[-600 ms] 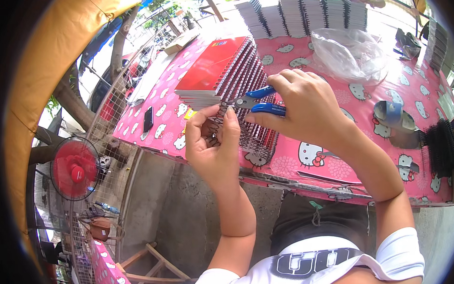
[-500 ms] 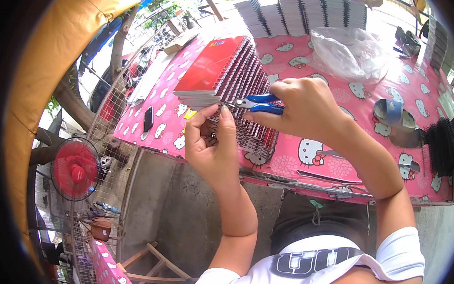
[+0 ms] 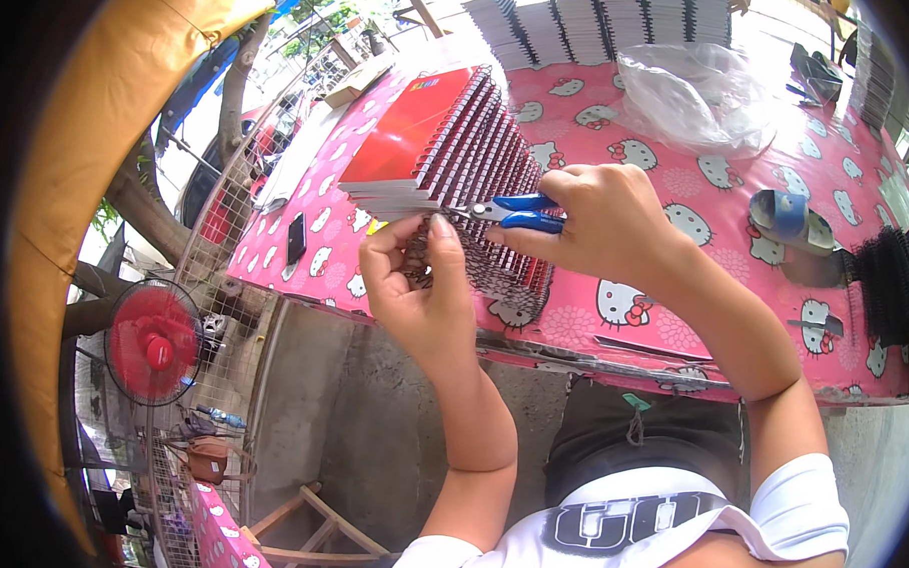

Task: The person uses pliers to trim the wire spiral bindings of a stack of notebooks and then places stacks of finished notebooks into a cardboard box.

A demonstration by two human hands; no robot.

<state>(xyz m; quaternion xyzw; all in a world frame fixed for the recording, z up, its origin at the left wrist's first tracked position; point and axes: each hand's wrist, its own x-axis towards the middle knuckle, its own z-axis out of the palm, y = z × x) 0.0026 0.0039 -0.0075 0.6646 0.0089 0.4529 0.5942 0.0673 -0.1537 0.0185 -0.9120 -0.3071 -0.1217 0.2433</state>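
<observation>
While the left hand (image 3: pixel 421 293) pinches the spiral notebook (image 3: pixel 429 153), the right hand (image 3: pixel 602 224) grips blue pliers (image 3: pixel 517 213)

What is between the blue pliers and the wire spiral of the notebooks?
Nothing visible. The right hand holds the blue-handled pliers with their tip at the spiral of the red-covered notebooks, and the left hand pinches the spiral just beside it.

a stack of red-covered spiral notebooks (image 3: pixel 419 143) lies fanned on the pink patterned table, wire bindings stepped toward the near edge. blue-handled pliers (image 3: pixel 512 213) point left, their tip at the bindings' near end.
</observation>
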